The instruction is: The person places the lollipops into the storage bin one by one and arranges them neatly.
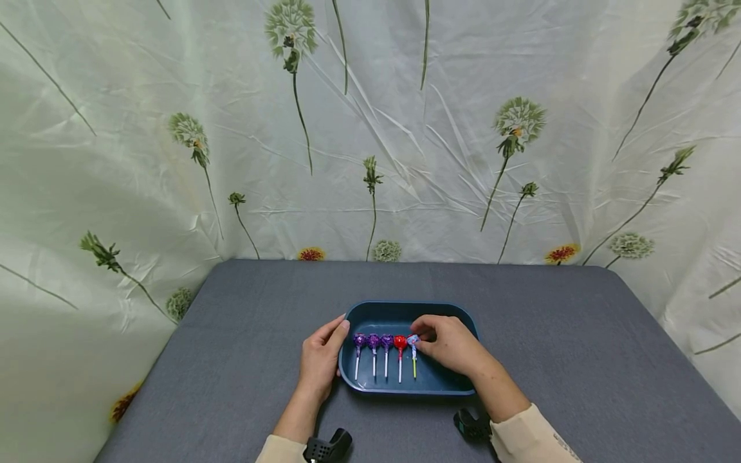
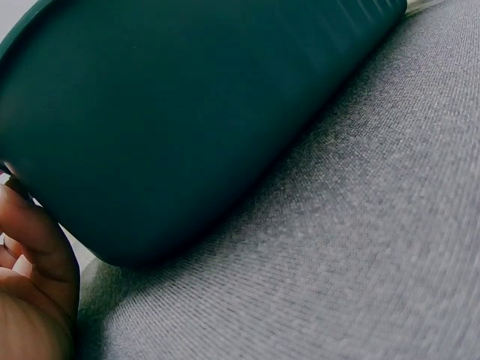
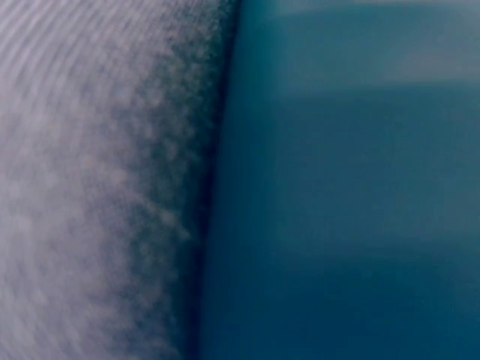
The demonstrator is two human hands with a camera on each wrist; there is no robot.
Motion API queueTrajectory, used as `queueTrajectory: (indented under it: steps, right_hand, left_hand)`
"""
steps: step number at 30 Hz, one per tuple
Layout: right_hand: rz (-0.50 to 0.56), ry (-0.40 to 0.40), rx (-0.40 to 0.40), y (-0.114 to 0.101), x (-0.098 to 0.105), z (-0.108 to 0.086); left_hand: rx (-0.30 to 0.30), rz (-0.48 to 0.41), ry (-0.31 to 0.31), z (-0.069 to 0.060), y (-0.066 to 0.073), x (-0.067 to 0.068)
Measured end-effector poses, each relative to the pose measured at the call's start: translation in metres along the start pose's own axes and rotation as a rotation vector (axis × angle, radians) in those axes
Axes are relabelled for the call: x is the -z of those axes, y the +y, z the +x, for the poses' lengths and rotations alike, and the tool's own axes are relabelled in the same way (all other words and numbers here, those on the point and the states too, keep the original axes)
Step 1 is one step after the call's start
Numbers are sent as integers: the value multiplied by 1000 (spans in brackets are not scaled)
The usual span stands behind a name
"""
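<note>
A dark blue tray (image 1: 446,381) holds a row of lollipops, heads to the back and sticks toward me. From the left come three purple lollipops (image 1: 373,342), a red lollipop (image 1: 400,343) and a light blue lollipop (image 1: 413,350) with a yellow-green stick. My left hand (image 1: 320,357) grips the tray's left end, thumb at the rim; the left wrist view shows its curled fingers (image 2: 37,240) against the tray wall (image 2: 165,142). Over the tray, my right hand (image 1: 454,344) pinches the light blue lollipop by its head. Only the blurred tray side (image 3: 360,195) appears in the right wrist view, without the hand.
Grey cloth (image 1: 260,321) covers the table under the tray. Behind it hangs a pale curtain (image 1: 440,161) printed with dandelions. Black wrist devices (image 1: 329,446) sit on both wrists, close to the tray's front side.
</note>
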State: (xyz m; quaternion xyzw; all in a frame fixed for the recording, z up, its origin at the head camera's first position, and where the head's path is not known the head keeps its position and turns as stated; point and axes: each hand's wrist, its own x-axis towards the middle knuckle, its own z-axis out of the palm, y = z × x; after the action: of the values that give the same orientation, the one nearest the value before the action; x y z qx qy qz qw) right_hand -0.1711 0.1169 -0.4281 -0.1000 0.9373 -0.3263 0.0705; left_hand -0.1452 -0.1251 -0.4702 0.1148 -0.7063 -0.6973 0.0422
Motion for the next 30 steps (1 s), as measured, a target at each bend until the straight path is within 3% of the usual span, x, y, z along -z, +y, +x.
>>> queueTrajectory:
  steps: [8,11,16,19,26,30]
  right_hand:
    - [11,47,17,1,3,0]
    - [42,146,69,2,7,-1]
    - [131,376,193,3,27,-10]
    - [153,450,219,7,42,-19]
    - [23,496,159,30,65,-48]
    - [-85,495,125,47,74,-61]
  left_hand:
    - [5,5,2,0,0,0]
    - [13,-2,3,1,-1,0]
    - [22,-26,2,4,-2,1]
    - [21,-35,4,5,-2,2]
    - [25,-29,-15,8,1,9]
    - [-2,34,12,9,8,19]
